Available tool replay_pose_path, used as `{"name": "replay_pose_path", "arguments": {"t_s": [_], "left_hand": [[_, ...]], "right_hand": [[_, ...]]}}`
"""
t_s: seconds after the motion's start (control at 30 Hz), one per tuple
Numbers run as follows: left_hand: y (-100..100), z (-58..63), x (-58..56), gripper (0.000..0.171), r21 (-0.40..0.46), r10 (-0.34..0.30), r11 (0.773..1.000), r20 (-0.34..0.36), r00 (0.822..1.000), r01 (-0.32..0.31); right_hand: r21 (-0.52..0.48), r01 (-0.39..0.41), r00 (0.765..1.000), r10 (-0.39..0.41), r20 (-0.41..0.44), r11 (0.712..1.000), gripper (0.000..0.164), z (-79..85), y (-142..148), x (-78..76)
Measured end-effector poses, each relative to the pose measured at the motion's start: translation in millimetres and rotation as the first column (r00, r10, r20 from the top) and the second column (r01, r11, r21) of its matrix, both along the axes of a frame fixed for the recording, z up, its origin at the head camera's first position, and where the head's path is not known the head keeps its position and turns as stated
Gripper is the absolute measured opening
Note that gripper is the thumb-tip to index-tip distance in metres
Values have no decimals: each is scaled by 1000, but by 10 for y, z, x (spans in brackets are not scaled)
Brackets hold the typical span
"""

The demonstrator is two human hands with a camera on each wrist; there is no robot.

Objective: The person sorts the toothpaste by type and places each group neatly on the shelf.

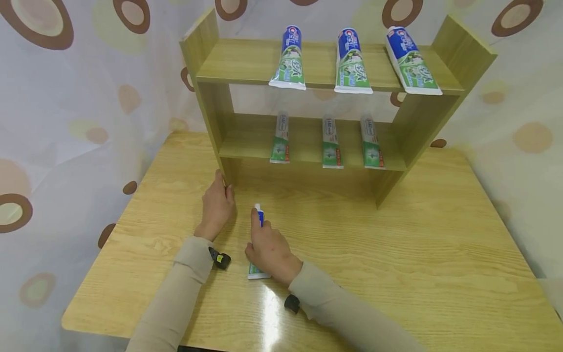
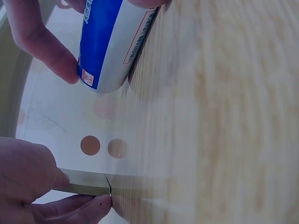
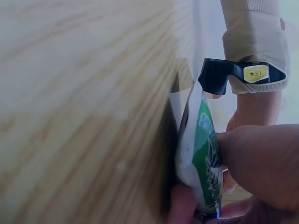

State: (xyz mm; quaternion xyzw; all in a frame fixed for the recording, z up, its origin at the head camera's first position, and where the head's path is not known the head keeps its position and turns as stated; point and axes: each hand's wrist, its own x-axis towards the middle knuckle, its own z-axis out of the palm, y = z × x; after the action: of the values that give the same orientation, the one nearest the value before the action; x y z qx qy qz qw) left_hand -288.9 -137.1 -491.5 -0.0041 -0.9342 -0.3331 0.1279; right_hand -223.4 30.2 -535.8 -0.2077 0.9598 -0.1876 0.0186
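My right hand (image 1: 271,247) grips a toothpaste tube (image 1: 256,270) low over the table, white cap pointing toward the shelf. The fingers cover its middle; the blue cap end (image 2: 100,44) and green-and-white flat end (image 3: 202,135) show in the wrist views. Left of it, my left hand (image 1: 217,204) holds the bottom front edge of the wooden shelf's left side panel (image 1: 217,102), thumb on one face and fingers on the other. In the left wrist view, the left hand (image 2: 32,186) pinches that board near the tabletop.
Three blue-and-green toothpaste tubes (image 1: 353,63) lie on the top shelf board (image 1: 246,61). Three slimmer green-and-clear tubes (image 1: 330,142) lie on the middle board (image 1: 305,142). The wooden table (image 1: 418,274) extends to both sides, with a patterned curtain (image 1: 53,122) behind.
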Motion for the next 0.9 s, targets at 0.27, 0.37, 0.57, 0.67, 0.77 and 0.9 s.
{"name": "replay_pose_path", "arguments": {"t_s": [0.27,0.37,0.57,0.67,0.77,0.9], "left_hand": [[-32,-30,-34,45,10,-5,1000,-33,999,6],[-84,-172,-102,39,3,-7,1000,-81,997,7],[-78,-200,-64,31,21,6,1000,-63,998,-5],[-23,-74,8,30,17,-2,1000,-25,1000,3],[-2,-33,3,30,3,-8,1000,-24,1000,8],[-19,-34,-33,31,28,-7,1000,-34,999,8]], "right_hand": [[-163,-63,994,76,76,985,92,269,89,65],[-177,-88,992,103,74,980,86,457,114,138],[-158,-103,989,117,84,982,79,612,135,187],[-185,-111,990,125,61,976,80,689,165,193],[-218,-132,991,137,9,967,79,811,204,192],[-242,-163,986,153,-58,957,77,1053,233,189]]}}
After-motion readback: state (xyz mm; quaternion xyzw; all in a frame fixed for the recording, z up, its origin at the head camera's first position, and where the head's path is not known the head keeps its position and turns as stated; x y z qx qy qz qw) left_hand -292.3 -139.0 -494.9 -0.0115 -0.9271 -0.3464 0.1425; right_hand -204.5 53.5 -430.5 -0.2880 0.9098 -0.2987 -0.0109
